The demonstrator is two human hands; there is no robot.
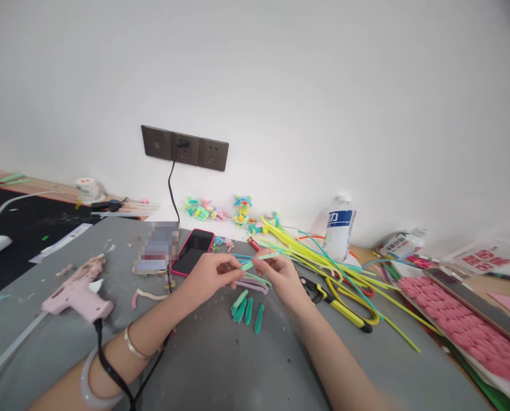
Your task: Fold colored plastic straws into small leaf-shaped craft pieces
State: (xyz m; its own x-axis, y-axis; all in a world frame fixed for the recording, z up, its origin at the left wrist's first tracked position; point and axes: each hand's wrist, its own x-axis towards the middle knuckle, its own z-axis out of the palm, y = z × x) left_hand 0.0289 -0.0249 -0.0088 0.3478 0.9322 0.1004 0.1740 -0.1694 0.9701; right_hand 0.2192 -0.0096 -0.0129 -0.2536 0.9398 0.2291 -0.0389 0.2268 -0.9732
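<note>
My left hand (216, 269) and my right hand (278, 275) meet above the grey work mat (221, 365). Pinched between the fingertips of both is a light green pipe cleaner (253, 263), its right end sticking up past my right fingers. Just below, partly covered by my hands, lies a bundle of purple-grey pipe cleaners (255, 286). Several short folded teal pipe cleaner pieces (249, 310) rest on the mat nearer to me, one of them set apart to the right. Beside my right wrist are yellow-and-black pliers (340, 308).
A pink glue gun (77, 299) lies left, its black cord passing by my left forearm. A phone (193, 251) is behind my left hand. Long yellow-green pipe cleaners (306, 245) spread to the right, near a white bottle (339, 231). Small figures (242, 210) stand by the wall.
</note>
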